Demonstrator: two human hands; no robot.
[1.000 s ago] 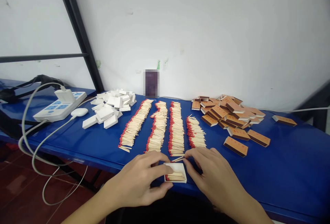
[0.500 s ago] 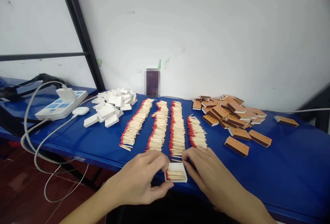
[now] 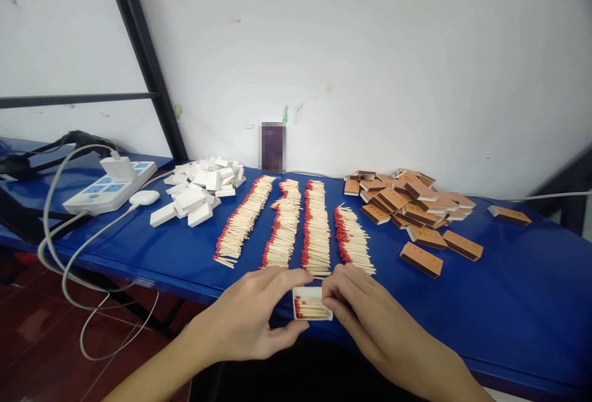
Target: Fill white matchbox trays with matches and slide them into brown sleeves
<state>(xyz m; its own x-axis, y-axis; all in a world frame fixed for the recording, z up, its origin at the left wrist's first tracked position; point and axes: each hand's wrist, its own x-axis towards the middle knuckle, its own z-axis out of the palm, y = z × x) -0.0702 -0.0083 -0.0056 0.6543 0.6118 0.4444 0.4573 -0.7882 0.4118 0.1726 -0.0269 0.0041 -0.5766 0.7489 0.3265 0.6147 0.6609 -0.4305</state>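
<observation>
A small white matchbox tray [image 3: 311, 304] lies near the front edge of the blue table [image 3: 509, 291], with red-tipped matches inside it. My left hand [image 3: 252, 319] grips the tray from its left side, thumb below and fingers above. Closed fingers of my right hand [image 3: 370, 315] press on the tray's right end and on the matches there. Just beyond the tray lie several long rows of red-tipped matches [image 3: 317, 229].
A heap of white inner trays [image 3: 198, 189] sits at the back left. Orange matchbox sleeves [image 3: 411, 201] are piled at the back right, some loose. A white power strip [image 3: 111, 186] with cables sits at far left. A black metal frame [image 3: 143, 63] leans against the wall.
The loose matches that lay at the tray's far edge are gone from there. Both hands have closed in on the tray, which has shifted slightly left and away from me.
</observation>
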